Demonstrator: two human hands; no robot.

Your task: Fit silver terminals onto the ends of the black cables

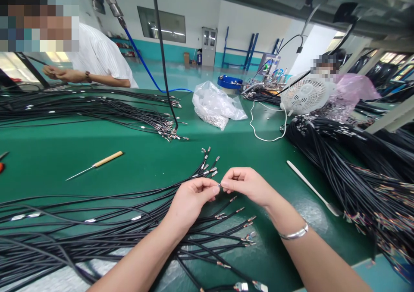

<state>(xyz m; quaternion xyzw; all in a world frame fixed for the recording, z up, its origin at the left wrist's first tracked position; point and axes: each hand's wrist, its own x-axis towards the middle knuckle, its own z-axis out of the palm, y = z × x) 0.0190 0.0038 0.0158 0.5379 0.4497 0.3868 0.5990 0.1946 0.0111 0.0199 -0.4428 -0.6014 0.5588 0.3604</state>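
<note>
My left hand [197,196] is closed in a pinch around the end of a black cable, near the middle of the green table. Against it, my right hand [246,183] pinches the small metal connector [220,185] at that cable's tip. Most of the connector is hidden by my fingertips. Around and below my left hand lie many black cables [129,236] with white labels, their ends fanned out to the right. Some ends carry metal connectors; others show coloured wires. Beyond my hands, several more connector ends [207,167] stick up.
A wooden-handled awl [108,158] lies at left. A white stick-like tool [310,186] is at right, beside a large cable heap [343,162]. Farther back are a plastic bag of small parts [216,106], a white fan [307,93] and another cable bundle [129,113]. Two people work across the table.
</note>
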